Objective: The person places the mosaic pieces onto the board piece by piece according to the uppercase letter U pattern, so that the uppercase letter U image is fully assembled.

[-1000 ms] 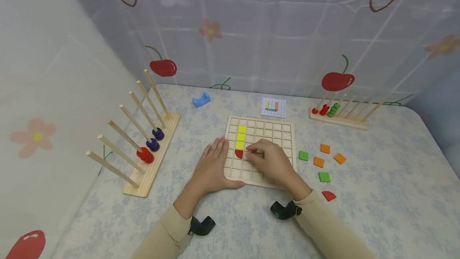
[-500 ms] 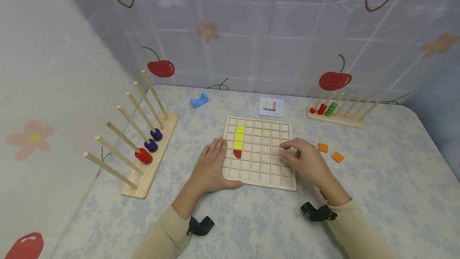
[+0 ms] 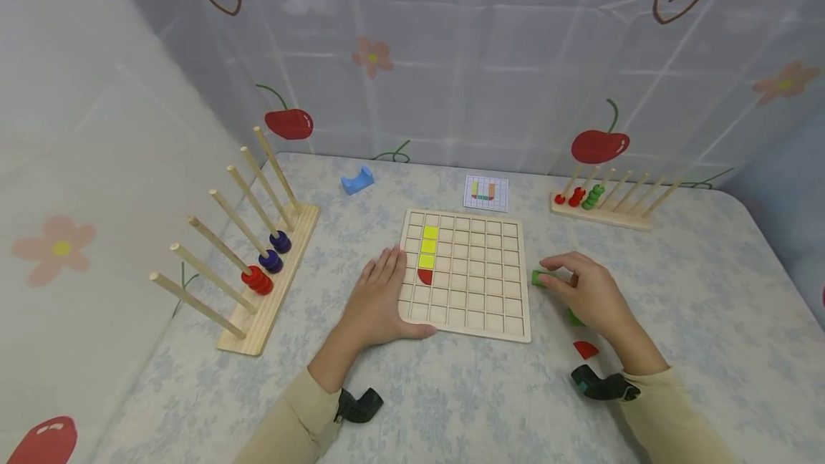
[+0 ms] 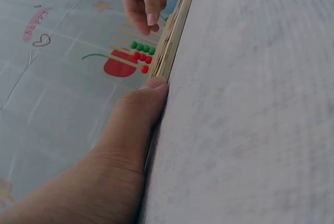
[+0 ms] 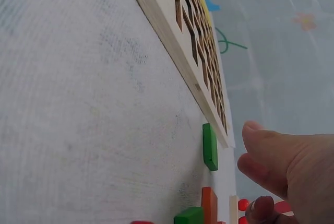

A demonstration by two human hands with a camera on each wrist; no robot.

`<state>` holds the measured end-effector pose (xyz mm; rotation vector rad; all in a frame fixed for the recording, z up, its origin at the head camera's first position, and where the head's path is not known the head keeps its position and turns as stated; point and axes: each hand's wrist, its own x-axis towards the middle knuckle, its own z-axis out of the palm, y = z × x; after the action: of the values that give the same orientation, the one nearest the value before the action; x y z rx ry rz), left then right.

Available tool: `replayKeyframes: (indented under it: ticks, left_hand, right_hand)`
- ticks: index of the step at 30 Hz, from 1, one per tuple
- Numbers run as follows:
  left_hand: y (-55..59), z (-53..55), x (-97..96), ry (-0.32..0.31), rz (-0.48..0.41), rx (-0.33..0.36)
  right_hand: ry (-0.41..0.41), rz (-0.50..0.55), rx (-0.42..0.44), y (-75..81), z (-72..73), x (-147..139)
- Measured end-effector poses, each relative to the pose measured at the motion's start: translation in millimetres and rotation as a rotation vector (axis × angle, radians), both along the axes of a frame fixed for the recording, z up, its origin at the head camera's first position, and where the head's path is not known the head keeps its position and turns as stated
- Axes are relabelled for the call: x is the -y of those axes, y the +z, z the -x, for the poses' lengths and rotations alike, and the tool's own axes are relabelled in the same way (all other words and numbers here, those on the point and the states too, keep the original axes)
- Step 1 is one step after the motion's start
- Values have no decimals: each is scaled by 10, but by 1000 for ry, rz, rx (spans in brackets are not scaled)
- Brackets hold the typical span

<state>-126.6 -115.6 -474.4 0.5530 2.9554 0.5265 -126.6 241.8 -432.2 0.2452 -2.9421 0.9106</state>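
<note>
A wooden grid board [image 3: 477, 281] lies mid-table, with several yellow squares [image 3: 428, 246] in one column and a red quarter-circle tile [image 3: 425, 276] below them. My left hand [image 3: 374, 303] rests along the board's left edge, fingers straight and thumb [image 4: 138, 106] at the near edge. Right of the board, my right hand [image 3: 593, 296] hovers over a green square tile [image 3: 537, 278], thumb and forefinger apart. In the right wrist view that green tile [image 5: 210, 146] lies on the table below the fingers, apart from them. My right hand hides the orange tiles in the head view.
Another green tile [image 3: 575, 318] and a red quarter-circle [image 3: 586, 349] lie by the right wrist. A pattern card [image 3: 486, 193] sits behind the board. Peg racks with beads stand at left [image 3: 283, 274] and back right [image 3: 602, 216]. A blue curved piece [image 3: 357, 180] lies at the back.
My right hand has moved right from beside the red tile on the board, past the board's right edge, to the green tile. My left hand has stayed in place.
</note>
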Motion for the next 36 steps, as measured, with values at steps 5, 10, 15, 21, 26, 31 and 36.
replayKeyframes:
  ticks: [5, 10, 15, 21, 26, 31, 36]
  left_hand:
    - [-15, 3, 4, -4, -2, -7]
    - [-16, 6, 4, -2, -8, 1]
    - [-13, 11, 5, -2, -1, 16]
    - [-15, 12, 6, -4, 1, 15]
    - [-14, 6, 7, -5, 2, 11]
    - [-6, 7, 4, -5, -1, 19]
    - [-12, 11, 5, 1, 2, 25]
  right_hand:
    - [3, 1, 2, -14, 9, -12]
    - [26, -20, -7, -22, 27, -19]
    - [44, -46, 30, -23, 52, -25]
    - [73, -57, 59, -19, 85, -22]
    - [84, -79, 91, -28, 115, -23]
    - [73, -94, 113, -38, 142, -31]
    - [60, -83, 132, -39, 160, -30]
